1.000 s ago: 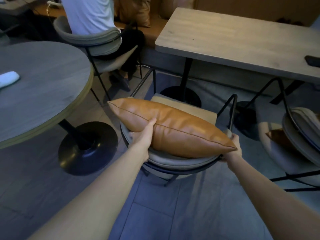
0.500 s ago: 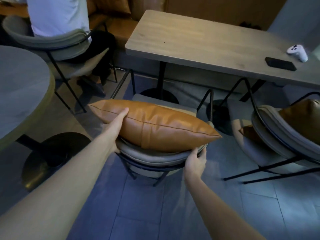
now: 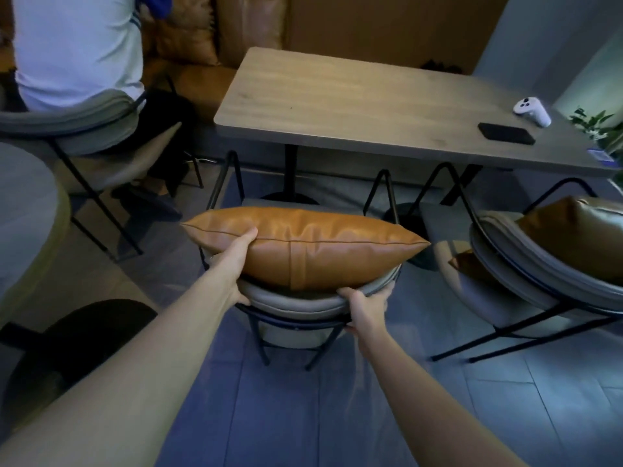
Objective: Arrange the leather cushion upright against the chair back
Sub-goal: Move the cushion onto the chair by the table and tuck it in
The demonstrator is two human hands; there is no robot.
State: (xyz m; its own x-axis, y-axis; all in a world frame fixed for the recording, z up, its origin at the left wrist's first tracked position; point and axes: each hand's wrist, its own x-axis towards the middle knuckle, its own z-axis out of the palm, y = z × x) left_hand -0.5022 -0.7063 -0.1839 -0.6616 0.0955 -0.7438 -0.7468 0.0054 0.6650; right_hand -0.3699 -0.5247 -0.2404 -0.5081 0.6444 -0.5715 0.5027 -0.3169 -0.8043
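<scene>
Centre of frame: tan leather cushion (image 3: 303, 246) lies long side horizontal across the top of the grey padded chair back (image 3: 296, 303), seam facing me. I see the left hand (image 3: 232, 261) gripping the cushion's left end, thumb on top. Right hand (image 3: 365, 306) clasps the chair back rim just under the cushion's lower right edge; I cannot tell if it touches the leather. Upper right: wooden table (image 3: 354, 106) carrying a black phone (image 3: 505, 133) and white controller (image 3: 532, 111). Right edge: a 2nd chair (image 3: 539, 281) with another tan cushion (image 3: 573, 234). Upper left: seated person in a white shirt (image 3: 77, 48)
</scene>
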